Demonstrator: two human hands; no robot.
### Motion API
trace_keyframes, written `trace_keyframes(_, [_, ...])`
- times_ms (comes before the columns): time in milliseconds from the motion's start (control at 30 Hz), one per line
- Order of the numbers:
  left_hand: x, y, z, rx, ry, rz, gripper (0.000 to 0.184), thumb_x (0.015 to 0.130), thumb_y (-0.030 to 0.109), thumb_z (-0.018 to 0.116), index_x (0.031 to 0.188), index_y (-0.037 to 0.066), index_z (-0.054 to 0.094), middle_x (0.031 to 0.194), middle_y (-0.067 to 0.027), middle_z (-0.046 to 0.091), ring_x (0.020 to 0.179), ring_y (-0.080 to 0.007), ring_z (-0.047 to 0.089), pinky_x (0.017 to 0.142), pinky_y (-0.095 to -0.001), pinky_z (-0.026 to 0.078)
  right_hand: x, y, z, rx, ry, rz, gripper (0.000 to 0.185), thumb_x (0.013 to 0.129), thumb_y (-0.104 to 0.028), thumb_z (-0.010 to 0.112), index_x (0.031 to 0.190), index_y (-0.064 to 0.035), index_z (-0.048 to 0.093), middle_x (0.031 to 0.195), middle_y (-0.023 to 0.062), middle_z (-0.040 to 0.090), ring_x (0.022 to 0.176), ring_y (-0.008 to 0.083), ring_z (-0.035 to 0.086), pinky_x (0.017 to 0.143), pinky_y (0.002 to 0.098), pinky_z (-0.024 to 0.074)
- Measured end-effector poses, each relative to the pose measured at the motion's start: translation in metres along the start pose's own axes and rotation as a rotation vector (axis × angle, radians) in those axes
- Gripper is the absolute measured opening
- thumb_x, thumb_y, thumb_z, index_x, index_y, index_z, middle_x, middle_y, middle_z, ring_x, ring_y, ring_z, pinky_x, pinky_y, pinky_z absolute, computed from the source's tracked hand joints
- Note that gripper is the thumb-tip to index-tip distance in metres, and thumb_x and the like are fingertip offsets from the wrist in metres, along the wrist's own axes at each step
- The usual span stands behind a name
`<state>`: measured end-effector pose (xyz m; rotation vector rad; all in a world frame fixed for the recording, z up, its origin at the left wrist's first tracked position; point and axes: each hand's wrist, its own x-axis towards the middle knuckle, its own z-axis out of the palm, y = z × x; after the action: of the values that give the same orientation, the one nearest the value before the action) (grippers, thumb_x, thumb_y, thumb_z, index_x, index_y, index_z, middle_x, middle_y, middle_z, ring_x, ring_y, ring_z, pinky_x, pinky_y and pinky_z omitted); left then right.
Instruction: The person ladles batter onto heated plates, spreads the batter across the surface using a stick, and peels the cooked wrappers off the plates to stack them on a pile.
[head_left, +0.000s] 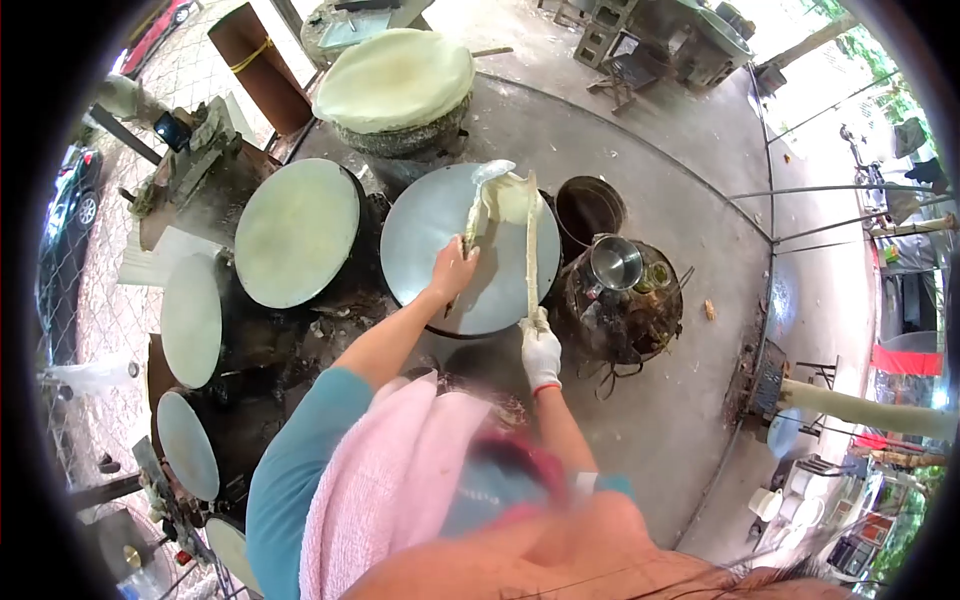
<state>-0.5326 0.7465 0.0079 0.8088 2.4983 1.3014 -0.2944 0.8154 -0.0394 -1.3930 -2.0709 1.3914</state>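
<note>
Over a round grey griddle (420, 235), both my hands hold long sticks. My left hand (455, 270), bare, is closed around a stick (469, 228) whose far end is wrapped in whitish, wet-looking material. My right hand (541, 355), in a white glove with a red cuff, grips the near end of a pale flat stick (532, 250). Between the far ends of the two sticks hangs a thin, cream-coloured sheet (508, 203), like a crepe. Its far edge lies near the griddle's rim; whether it touches the surface I cannot tell.
Behind the griddle stands a large basket (400, 137) topped with pale round sheets (395, 80). More round griddles (298, 232) line the left. At right are a dark bucket (590, 212) and a drum (625, 325) bearing a metal pot (615, 262). A pink towel (375, 470) covers my chest.
</note>
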Motion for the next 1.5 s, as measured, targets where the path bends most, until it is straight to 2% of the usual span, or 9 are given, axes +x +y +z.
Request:
trace_keyframes(267, [-0.046, 0.004, -0.109, -0.007, 0.215, 0.082, 0.027, 0.091, 0.016, 0.056, 0.108, -0.004, 0.05, 0.07, -0.0214, 0.058, 0.061, -0.0361, 0.059, 0.055, -0.0383, 0.045, 0.027, -0.02, -0.052, -0.055, 0.041, -0.029, 0.042, 0.089, -0.017, 0.064, 0.127, -0.0025, 0.054, 0.098, 0.0065, 0.069, 0.082, 0.0094, 0.061, 0.073, 0.0239, 0.049])
trace_keyframes(400, [-0.065, -0.017, -0.135, -0.086, 0.082, 0.049, 0.017, 0.091, 0.013, 0.054, 0.094, -0.003, 0.051, 0.069, -0.0204, 0.055, 0.059, -0.0304, 0.053, 0.057, -0.0365, 0.044, 0.011, -0.086, -0.028, 0.428, -0.405, 0.449, 0.042, 0.087, -0.013, 0.065, 0.128, -0.0028, 0.055, 0.088, 0.0008, 0.064, 0.066, 0.0018, 0.052, 0.055, 0.0169, 0.0424])
trace_keyframes(600, [-0.087, -0.04, -0.184, -0.099, 0.053, -0.062, 0.014, 0.091, 0.013, 0.053, 0.087, -0.001, 0.051, 0.064, -0.0102, 0.05, 0.059, -0.0197, 0.048, 0.056, -0.0344, 0.041, 0.023, -0.055, -0.04, 0.262, -0.07, -0.05, 0.039, 0.086, -0.007, 0.065, 0.124, -0.0035, 0.057, 0.103, 0.0047, 0.065, 0.098, 0.0094, 0.058, 0.086, 0.0231, 0.0467])
trace_keyframes(733, [-0.096, -0.072, -0.192, -0.202, 0.069, -0.16, 0.015, 0.091, 0.012, 0.053, 0.083, 0.0, 0.05, 0.063, -0.0086, 0.049, 0.058, -0.0177, 0.046, 0.055, -0.0345, 0.039, 0.019, -0.104, -0.017, 0.416, -0.409, 0.38, 0.037, 0.089, -0.022, 0.064, 0.124, -0.014, 0.059, 0.056, -0.0094, 0.042, 0.037, 0.0038, 0.031, 0.033, 0.0217, 0.0246])
trace_keyframes(967, [-0.115, -0.072, -0.199, -0.201, 0.093, -0.296, 0.01, 0.078, 0.001, 0.058, 0.087, -0.002, 0.056, 0.079, -0.0152, 0.054, 0.071, -0.031, 0.053, 0.06, -0.04, 0.044, 0.062, -0.068, -0.052, 0.398, -0.271, -0.014, 0.041, 0.087, -0.008, 0.062, 0.126, 0.0025, 0.054, 0.107, 0.0054, 0.063, 0.093, 0.0041, 0.055, 0.083, 0.0157, 0.0456])
trace_keyframes(1100, [-0.124, -0.056, -0.188, -0.144, 0.225, -0.245, 0.016, 0.091, 0.013, 0.053, 0.081, 0.001, 0.049, 0.06, -0.0046, 0.047, 0.055, -0.0142, 0.043, 0.051, -0.032, 0.036, 0.063, -0.123, -0.047, 0.298, -0.583, 0.33, 0.03, 0.091, -0.02, 0.059, 0.12, -0.0124, 0.061, 0.056, -0.0115, 0.039, 0.039, 0.0027, 0.03, 0.034, 0.022, 0.0221])
trace_keyframes(1233, [-0.143, -0.06, -0.17, 0.286, 0.309, 0.048, 0.013, 0.091, 0.011, 0.054, 0.082, 0.003, 0.048, 0.064, -0.0019, 0.05, 0.053, -0.0124, 0.047, 0.048, -0.0299, 0.036, 0.081, -0.104, -0.043, 0.215, -0.711, 0.222, 0.036, 0.089, -0.018, 0.063, 0.123, -0.0078, 0.059, 0.07, -0.0083, 0.053, 0.05, 0.0018, 0.039, 0.043, 0.0193, 0.0315])
trace_keyframes(1333, [-0.158, -0.05, -0.155, -0.011, 0.332, -0.236, 0.01, 0.091, 0.009, 0.054, 0.084, 0.007, 0.047, 0.064, 0.0017, 0.047, 0.052, -0.0089, 0.046, 0.044, -0.0258, 0.036, 0.121, -0.103, -0.082, 0.214, -0.547, -0.017, 0.035, 0.089, -0.009, 0.061, 0.124, -0.0047, 0.059, 0.089, -0.0038, 0.062, 0.059, 0.0001, 0.04, 0.052, 0.0173, 0.0367])
trace_keyframes(1500, [-0.166, -0.01, -0.139, -0.597, 0.46, -0.65, 0.011, 0.092, 0.007, 0.051, 0.085, 0.01, 0.045, 0.062, 0.0044, 0.043, 0.049, -0.0053, 0.042, 0.04, -0.0222, 0.033, 0.133, -0.124, -0.073, 0.086, -0.876, 0.29, 0.031, 0.089, -0.022, 0.063, 0.119, -0.0116, 0.063, 0.06, -0.0107, 0.047, 0.046, 0.0008, 0.034, 0.041, 0.0181, 0.0276])
